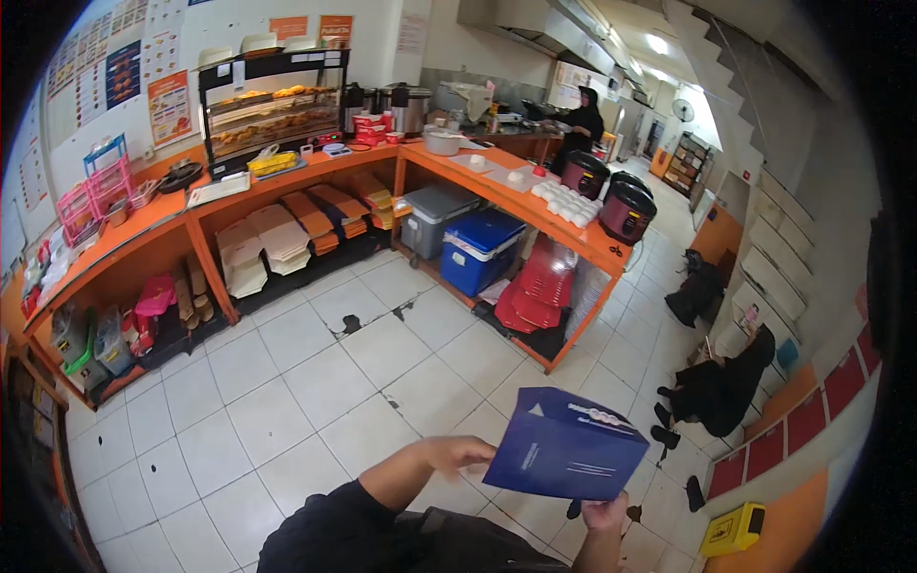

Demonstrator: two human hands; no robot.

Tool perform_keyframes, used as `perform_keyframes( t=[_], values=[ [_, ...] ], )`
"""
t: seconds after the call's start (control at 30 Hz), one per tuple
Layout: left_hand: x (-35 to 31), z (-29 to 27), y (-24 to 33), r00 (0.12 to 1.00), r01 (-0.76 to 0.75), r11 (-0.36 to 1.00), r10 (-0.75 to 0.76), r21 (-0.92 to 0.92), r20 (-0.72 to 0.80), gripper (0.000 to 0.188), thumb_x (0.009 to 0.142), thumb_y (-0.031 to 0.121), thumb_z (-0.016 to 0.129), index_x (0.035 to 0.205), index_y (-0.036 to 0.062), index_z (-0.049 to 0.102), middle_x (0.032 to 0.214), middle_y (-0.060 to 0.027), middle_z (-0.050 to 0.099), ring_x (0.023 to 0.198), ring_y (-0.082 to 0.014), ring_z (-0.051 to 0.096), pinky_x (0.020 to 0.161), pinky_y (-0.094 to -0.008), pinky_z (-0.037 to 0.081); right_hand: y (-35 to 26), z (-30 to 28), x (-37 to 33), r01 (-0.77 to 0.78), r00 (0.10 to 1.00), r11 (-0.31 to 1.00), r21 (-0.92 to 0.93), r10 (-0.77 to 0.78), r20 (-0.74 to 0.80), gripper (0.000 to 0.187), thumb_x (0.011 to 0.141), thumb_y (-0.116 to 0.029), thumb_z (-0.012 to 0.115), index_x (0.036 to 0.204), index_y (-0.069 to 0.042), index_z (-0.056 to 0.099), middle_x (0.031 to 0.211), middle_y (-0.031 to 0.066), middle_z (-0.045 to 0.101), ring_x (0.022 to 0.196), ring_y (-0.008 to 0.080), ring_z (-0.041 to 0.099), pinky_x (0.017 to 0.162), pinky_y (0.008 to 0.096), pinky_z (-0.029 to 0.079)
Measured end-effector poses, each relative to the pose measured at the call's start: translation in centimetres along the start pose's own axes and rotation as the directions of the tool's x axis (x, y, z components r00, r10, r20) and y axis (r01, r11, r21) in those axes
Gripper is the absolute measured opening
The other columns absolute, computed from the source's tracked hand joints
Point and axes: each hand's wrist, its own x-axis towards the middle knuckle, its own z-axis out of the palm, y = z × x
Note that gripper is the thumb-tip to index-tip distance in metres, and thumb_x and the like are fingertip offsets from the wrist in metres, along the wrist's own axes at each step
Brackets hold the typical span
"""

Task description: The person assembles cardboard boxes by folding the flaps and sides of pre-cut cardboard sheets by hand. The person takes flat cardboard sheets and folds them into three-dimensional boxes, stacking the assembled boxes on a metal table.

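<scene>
A dark blue cardboard box [565, 449] with white print is held up in front of me, above the tiled floor. My right hand [606, 514] grips its lower right edge, thumb on the near face. On the opposite side, my left hand [455, 455] is at the box's left edge. That hand is blurred, and its fingertips pass out of sight behind the edge, so I cannot tell whether they grip it. A small triangular gap shows near the upper left corner of the box.
An orange counter [573, 239] bears rice cookers [628, 210] and rows of white wrapped portions [568, 202]. Flat cartons [282, 239] fill a low shelf near a glass food warmer [277, 119]. One person [731, 382] sits at right; another [580, 119] stands farther back.
</scene>
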Motion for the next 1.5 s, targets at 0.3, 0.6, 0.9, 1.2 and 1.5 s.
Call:
perform_keyframes(
  t=[0.3, 0.6, 0.9, 1.2, 1.5],
  values=[
    [10.1, 9.9, -7.6, 0.834, 0.315, 0.949, -0.288, -0.021, -0.471, 0.051, 0.093, 0.044, 0.05, 0.115, -0.0012, 0.057, 0.109, -0.012, 0.061, 0.104, -0.0185, 0.055, 0.088, -0.0324, 0.044, 5.6, 5.8, -8.8, 0.565, 0.818, 0.094, -0.82, -0.196, 0.541, 0.095, 0.083, -0.015, 0.064, 0.147, -0.013, -0.007, 0.148, 0.0186, 0.012, 0.132, 0.0323, 0.025, 0.106, 0.045, 0.028],
    [14.7, 19.9, -6.4, 0.668, 0.727, 0.616, -0.738, 0.304, -0.101, 0.079, 0.087, 0.069, 0.032, 0.099, -0.0021, 0.066, 0.093, -0.0234, 0.065, 0.09, -0.0359, 0.061, 0.082, -0.0393, 0.046, 3.7, 2.1, -21.6, 0.2, 0.721, 0.048, -0.979, -0.684, 0.113, 0.056, 0.086, 0.006, 0.043, 0.14, 0.003, 0.029, 0.122, 0.0203, 0.052, 0.102, 0.0236, 0.058, 0.08, 0.0303, 0.05],
    [13.5, 30.3, -5.8, 0.817, 0.513, 0.856, -0.509, -0.062, -0.271, 0.052, 0.088, 0.047, 0.058, 0.095, -0.0039, 0.066, 0.086, -0.0146, 0.068, 0.085, -0.0154, 0.064, 0.076, -0.0289, 0.049, 2.2, 1.3, -37.0, 0.346, 0.348, 0.023, -0.938, -0.931, 0.106, 0.012, 0.084, -0.005, 0.061, 0.094, 0.001, 0.062, 0.074, 0.0072, 0.061, 0.065, 0.0184, 0.061, 0.057, 0.0312, 0.049],
    [9.8, 38.7, 0.3, 0.914, 0.279, 0.923, -0.17, 0.267, -0.368, 0.046, 0.089, 0.045, 0.056, 0.095, 0.0005, 0.067, 0.082, -0.0132, 0.068, 0.077, -0.0195, 0.064, 0.073, -0.0306, 0.048, 4.7, 7.1, -42.3, 0.126, 0.647, -0.737, -0.664, -0.446, 0.618, 0.013, 0.063, 0.002, 0.066, 0.075, -0.003, 0.065, 0.068, 0.0107, 0.059, 0.061, 0.0278, 0.057, 0.056, 0.0361, 0.048],
    [5.5, 40.0, -4.9, 0.8, 0.597, 0.714, -0.498, 0.366, -0.335, 0.045, 0.093, 0.04, 0.049, 0.091, -0.0013, 0.065, 0.076, -0.0095, 0.067, 0.07, -0.0159, 0.062, 0.068, -0.0284, 0.049, 5.5, 8.5, -45.6, 0.099, 0.746, -0.762, -0.64, -0.369, 0.554, 0.021, 0.059, 0.004, 0.063, 0.079, -0.004, 0.064, 0.075, 0.0088, 0.059, 0.068, 0.0263, 0.059, 0.059, 0.0364, 0.049]
  ],
)
